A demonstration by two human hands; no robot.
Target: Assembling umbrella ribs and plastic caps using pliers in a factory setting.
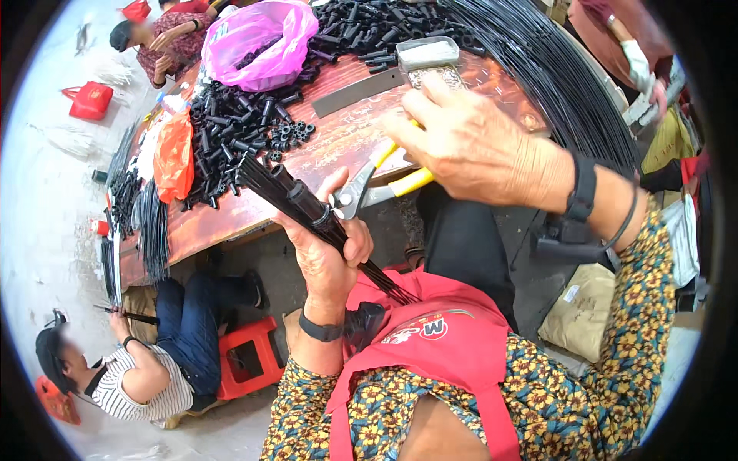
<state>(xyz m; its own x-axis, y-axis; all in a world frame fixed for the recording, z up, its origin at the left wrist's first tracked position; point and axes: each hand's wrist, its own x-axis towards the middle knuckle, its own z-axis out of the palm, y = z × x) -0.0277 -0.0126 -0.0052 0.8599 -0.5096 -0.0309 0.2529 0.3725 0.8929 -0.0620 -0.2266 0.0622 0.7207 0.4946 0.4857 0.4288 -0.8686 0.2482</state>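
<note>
My left hand (329, 253) grips a bundle of thin black wires (265, 180) that runs through a black tube sleeve (301, 200); the wire ends fan out toward the table. My right hand (469, 142) holds yellow-handled pliers (380, 180), whose metal jaws touch the sleeve just above my left thumb. Both hands are raised over my lap, near the edge of the reddish wooden table (338, 142).
On the table lie a heap of black tube pieces (238, 131), a pink plastic bag (261, 42), an orange bag (174, 154), a metal tin (427, 54) and long black wire bundles (553, 69). A person in a striped shirt (142, 376) sits at lower left by a red stool (246, 353).
</note>
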